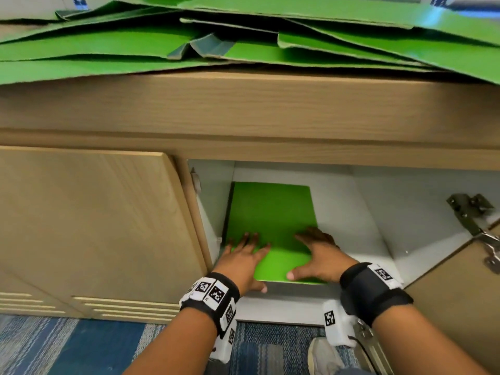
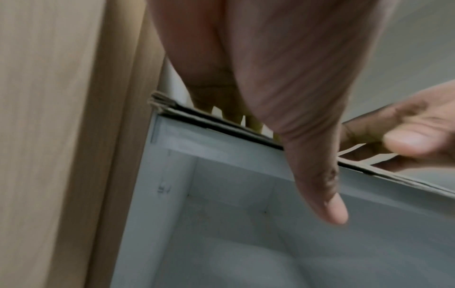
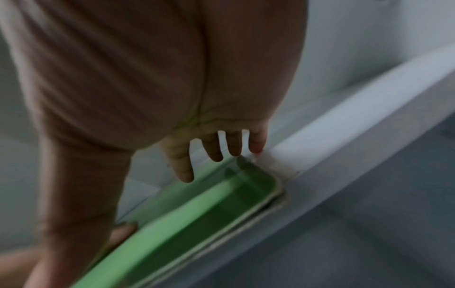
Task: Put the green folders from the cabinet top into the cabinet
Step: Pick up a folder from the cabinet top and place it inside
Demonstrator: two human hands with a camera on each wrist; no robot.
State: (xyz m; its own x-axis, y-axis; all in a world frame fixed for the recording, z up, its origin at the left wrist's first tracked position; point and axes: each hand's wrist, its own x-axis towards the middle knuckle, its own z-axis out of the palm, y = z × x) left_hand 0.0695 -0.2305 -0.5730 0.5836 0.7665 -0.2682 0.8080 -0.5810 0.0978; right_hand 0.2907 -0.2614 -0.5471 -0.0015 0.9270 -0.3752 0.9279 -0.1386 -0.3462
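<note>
While more green folders (image 1: 243, 47) lie heaped on the cabinet top (image 1: 243, 104) | left hand (image 1: 240, 262) and right hand (image 1: 322, 255) press flat, fingers spread, on folder stack (image 1: 270, 212) | stack at shelf (image 1: 351, 212) left front edge, inside cabinet

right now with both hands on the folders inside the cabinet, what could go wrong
1. The green stack on the shelf has its near edge at the shelf's front lip under the left hand and right hand; let go too soon and it may slide out.
2. The loose folders on the cabinet top overhang its front edge and could slip down onto the arms.
3. The open door's hinge juts close beside the right arm and might snag it.
</note>
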